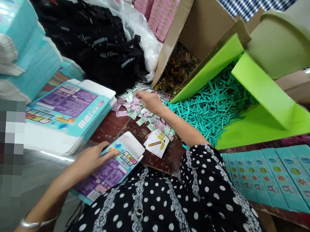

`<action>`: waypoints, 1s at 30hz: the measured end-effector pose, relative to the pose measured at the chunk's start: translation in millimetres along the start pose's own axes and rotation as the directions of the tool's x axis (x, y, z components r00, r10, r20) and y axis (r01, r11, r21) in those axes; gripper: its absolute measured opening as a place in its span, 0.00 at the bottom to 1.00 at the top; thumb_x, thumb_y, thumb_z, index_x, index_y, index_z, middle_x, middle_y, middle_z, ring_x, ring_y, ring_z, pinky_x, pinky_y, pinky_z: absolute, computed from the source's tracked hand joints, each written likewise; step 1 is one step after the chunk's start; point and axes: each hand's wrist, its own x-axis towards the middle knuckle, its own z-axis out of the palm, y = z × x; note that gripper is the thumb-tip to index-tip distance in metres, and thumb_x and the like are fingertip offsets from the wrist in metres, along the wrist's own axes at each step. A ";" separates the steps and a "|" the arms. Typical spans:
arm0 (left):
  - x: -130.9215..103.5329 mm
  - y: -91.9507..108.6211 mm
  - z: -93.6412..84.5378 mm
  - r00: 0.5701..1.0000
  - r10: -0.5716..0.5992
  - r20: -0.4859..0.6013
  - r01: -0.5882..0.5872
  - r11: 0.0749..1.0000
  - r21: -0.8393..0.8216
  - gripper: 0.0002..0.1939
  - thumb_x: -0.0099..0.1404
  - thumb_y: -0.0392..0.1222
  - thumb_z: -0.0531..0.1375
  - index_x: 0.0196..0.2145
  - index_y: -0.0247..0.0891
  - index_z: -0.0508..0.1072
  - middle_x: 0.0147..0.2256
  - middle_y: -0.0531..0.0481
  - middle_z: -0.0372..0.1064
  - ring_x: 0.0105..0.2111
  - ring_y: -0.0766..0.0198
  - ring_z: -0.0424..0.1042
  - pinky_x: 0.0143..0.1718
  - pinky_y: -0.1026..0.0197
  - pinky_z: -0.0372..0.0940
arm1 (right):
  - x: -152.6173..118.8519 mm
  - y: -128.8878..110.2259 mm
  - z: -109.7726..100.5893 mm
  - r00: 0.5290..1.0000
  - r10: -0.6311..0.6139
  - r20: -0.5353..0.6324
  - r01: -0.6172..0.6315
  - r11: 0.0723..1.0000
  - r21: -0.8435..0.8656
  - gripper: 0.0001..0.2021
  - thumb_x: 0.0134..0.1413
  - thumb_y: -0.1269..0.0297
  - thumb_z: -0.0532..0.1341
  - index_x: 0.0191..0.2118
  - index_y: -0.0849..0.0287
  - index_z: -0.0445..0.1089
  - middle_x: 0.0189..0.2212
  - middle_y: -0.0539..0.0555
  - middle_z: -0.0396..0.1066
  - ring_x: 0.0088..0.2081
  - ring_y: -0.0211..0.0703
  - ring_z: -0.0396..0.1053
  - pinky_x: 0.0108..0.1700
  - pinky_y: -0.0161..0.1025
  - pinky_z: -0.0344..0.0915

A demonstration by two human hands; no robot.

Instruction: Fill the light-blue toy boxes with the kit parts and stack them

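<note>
My left hand (90,161) is closed on the edge of a turquoise and purple carton (115,164). Its white end flap stands up and the carton lies close against my clothes. My right hand (148,100) is over a spread of small pink and green packets (141,120); its fingers are bent together, and whatever they pinch is too small to make out. Near my right forearm a white card (157,143) with a pickaxe picture lies on the dark red table (112,125).
Flattened cartons (66,107) are stacked at left. Black plastic parts (96,42) are heaped behind. A cardboard box (202,24) holds small dark parts. Teal sticks (210,102) spill from a green box (262,126), with a pale tub (282,43) behind. Filled turquoise boxes (272,175) stand at right.
</note>
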 end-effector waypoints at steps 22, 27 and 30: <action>1.1 6.1 -4.0 0.996 -0.046 0.082 0.051 0.997 -0.052 0.32 0.62 0.75 0.57 0.44 0.44 0.76 0.43 0.38 0.86 0.46 0.35 0.85 0.47 0.47 0.72 | 132.8 42.3 -1.4 0.974 0.206 -0.095 -0.226 0.874 -0.429 0.21 0.78 0.71 0.54 0.69 0.71 0.67 0.67 0.74 0.66 0.68 0.63 0.68 0.68 0.52 0.70; -2.2 11.3 -4.2 0.996 -0.045 0.071 0.045 0.999 -0.008 0.33 0.62 0.75 0.56 0.45 0.44 0.76 0.46 0.35 0.86 0.48 0.32 0.85 0.50 0.44 0.70 | 130.8 42.0 -11.2 0.959 0.247 -0.143 -0.284 0.871 -0.401 0.30 0.74 0.82 0.42 0.72 0.70 0.67 0.66 0.73 0.69 0.66 0.61 0.71 0.65 0.51 0.72; -10.5 18.2 -14.3 0.999 -0.050 0.008 0.049 0.998 0.028 0.32 0.61 0.74 0.55 0.45 0.44 0.75 0.45 0.34 0.85 0.50 0.28 0.83 0.51 0.42 0.69 | 110.5 42.6 -28.8 0.939 0.238 -0.249 -0.312 0.893 -0.324 0.32 0.73 0.83 0.43 0.77 0.67 0.62 0.67 0.69 0.71 0.67 0.58 0.71 0.69 0.50 0.70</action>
